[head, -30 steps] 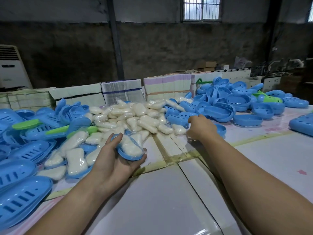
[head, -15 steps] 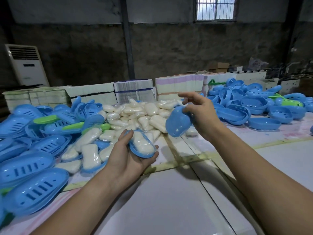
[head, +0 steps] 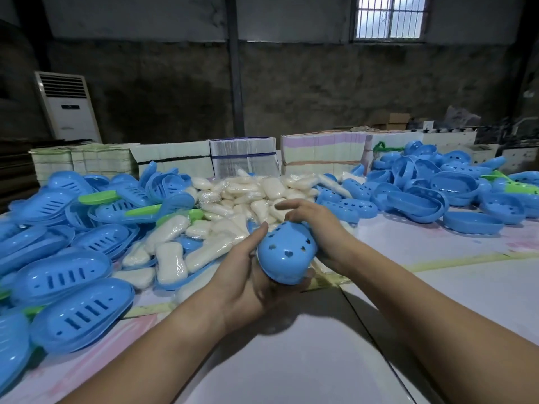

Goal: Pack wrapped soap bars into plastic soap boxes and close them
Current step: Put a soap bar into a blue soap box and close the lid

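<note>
Bench point(head: 437, 301): white sheets w/ taped seams, near part bare, prob. kept as work area; stock lies further back, w/in reach.

Slotted blue box halves point(head: 67, 275): heaped on left. Heart-hole blue lids point(head: 431, 185): heaped on right. The 2 part types sit on opposite sides, judged so each hand can draw its own part. A few green halves point(head: 97, 196) mixed in.

Wrapped soap bars point(head: 248, 191): pile at centre back betw. the heaps; some bars already lying in open bases nearer left.

Card stacks point(head: 242, 156) along far bench edge; AC unit point(head: 68, 106) by wall. No legible print or brand anywhere.

Soap box point(head: 287, 252) in work: above bench centre, heart-hole lid uppermost; base and bar under it hidden.

Left hand point(head: 248, 275): cupped under box, thumb up along its left side, supports it from below.

Right hand point(head: 315, 220): fingers draped over lid's far end, gripping/pressing it. Judged: seating lid on base; can't tell if snapped closed yet.
</note>
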`<state>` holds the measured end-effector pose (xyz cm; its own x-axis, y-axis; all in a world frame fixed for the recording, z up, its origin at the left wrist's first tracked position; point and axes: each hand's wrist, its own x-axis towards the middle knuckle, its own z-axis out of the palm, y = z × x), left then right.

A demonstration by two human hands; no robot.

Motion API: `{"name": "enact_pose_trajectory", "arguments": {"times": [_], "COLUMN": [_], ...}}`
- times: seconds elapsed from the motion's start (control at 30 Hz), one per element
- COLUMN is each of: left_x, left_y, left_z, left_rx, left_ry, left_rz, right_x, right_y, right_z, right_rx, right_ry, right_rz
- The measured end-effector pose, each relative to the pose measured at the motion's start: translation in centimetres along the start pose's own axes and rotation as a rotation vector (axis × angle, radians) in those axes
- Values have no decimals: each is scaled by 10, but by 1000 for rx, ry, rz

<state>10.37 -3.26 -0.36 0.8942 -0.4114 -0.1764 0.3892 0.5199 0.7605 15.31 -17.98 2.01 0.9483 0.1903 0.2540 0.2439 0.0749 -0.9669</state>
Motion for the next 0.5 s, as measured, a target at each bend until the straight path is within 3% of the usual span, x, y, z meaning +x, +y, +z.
{"name": "enact_pose_trajectory", "arguments": {"times": [0.17,0.27,0.33,0.5], "left_x": [-2,1,0,-2], "left_y": [2,2,3,6], "left_z": [-1,-1,1,6], "left_rx": [-56,-58,-61,-76], "left_ry": [90,133,177,211], "left_rz": [70,182,252,339], "right_x": [-2,-5,-8,-14], "right_y": [12,7,4,1], "right_z": [5,6,7,11], "right_rx": [-643,-863,-880,-640], "right_ry": [152,173,106,-46], "right_rz": [-185,-93,3,71]}}
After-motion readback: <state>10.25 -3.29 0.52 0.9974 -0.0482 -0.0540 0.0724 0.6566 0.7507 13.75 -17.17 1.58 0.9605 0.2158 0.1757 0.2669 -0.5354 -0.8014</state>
